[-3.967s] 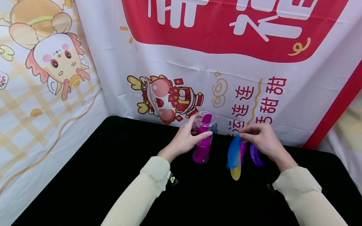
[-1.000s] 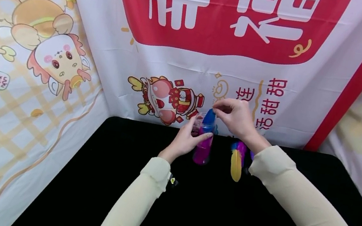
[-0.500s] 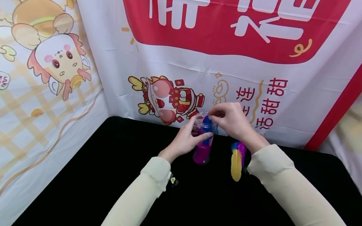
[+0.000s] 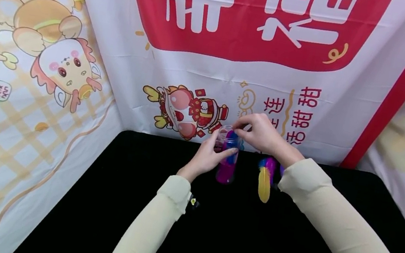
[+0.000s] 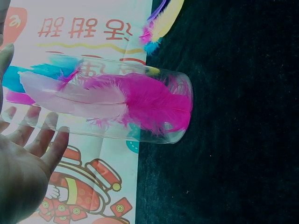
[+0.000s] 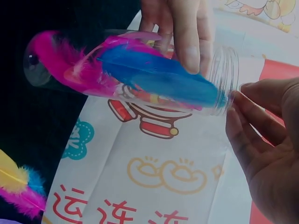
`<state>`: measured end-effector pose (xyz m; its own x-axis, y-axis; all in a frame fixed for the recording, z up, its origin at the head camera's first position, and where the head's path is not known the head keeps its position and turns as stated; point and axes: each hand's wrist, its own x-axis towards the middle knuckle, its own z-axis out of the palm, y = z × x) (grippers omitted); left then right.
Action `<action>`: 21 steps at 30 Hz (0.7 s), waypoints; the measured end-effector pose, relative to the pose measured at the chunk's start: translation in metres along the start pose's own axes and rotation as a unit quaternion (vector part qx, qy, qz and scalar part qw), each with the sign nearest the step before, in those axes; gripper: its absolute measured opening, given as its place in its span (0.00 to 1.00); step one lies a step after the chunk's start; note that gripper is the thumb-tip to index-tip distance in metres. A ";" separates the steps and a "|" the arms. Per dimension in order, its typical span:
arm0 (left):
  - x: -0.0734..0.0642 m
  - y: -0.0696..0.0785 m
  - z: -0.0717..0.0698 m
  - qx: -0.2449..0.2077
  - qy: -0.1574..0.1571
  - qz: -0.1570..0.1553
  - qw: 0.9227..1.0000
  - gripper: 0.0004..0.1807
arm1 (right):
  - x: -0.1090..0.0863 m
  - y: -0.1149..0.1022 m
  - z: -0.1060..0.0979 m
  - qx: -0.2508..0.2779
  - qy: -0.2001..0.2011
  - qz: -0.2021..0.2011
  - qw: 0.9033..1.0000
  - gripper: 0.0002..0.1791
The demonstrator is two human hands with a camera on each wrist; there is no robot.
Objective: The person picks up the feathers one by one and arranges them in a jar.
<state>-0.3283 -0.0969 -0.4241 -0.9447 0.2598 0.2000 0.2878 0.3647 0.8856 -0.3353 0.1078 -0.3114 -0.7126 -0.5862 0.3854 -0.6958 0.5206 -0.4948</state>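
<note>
My left hand (image 4: 206,156) grips a clear jar (image 6: 226,60) round its upper part, thumb across the front. The jar stands upright at the table's back edge, its threaded mouth uncovered. Inside lie a blue feather (image 6: 159,74), a magenta feather (image 6: 60,65) and a pale pink feather (image 5: 74,93). My right hand (image 4: 261,131) is at the mouth, fingertips right at the rim beside the blue feather's upper end. In the right wrist view a small gap shows between thumb and forefinger, with no feather in it.
Right of the jar, a yellow feather (image 4: 264,187) lies over a magenta one (image 4: 271,168), with blue fluff at its top. A purple feather (image 4: 281,171) is partly hidden by my right wrist. Behind the black table (image 4: 232,237) hangs a printed cloth (image 4: 195,70).
My right hand carried the blue feather from the pile leftwards and down into the jar. The feather now sits inside, with my fingertips at the rim. My left hand has kept its grip.
</note>
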 end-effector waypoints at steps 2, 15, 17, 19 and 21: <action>0.000 0.000 0.000 -0.002 0.000 -0.001 1.000 0.47 | -0.001 0.000 -0.001 0.000 -0.002 0.003 1.000 0.09; 0.000 0.000 0.001 -0.002 -0.001 -0.006 1.000 0.46 | -0.006 0.003 -0.008 0.004 0.002 0.012 1.000 0.10; 0.000 0.000 0.001 0.001 0.000 -0.007 1.000 0.47 | -0.007 0.003 -0.009 0.004 0.002 0.011 1.000 0.09; 0.001 0.001 0.001 0.002 0.002 -0.007 1.000 0.48 | -0.008 0.003 -0.010 0.005 0.004 0.010 1.000 0.09; 0.001 0.001 0.001 0.002 0.003 -0.007 1.000 0.48 | -0.010 0.003 -0.011 0.007 0.007 0.011 1.000 0.08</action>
<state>-0.3288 -0.0952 -0.4235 -0.9493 0.2499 0.1907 0.2760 0.3720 0.8862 -0.3312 0.1220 -0.3079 -0.7288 -0.5662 0.3852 -0.6790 0.5245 -0.5137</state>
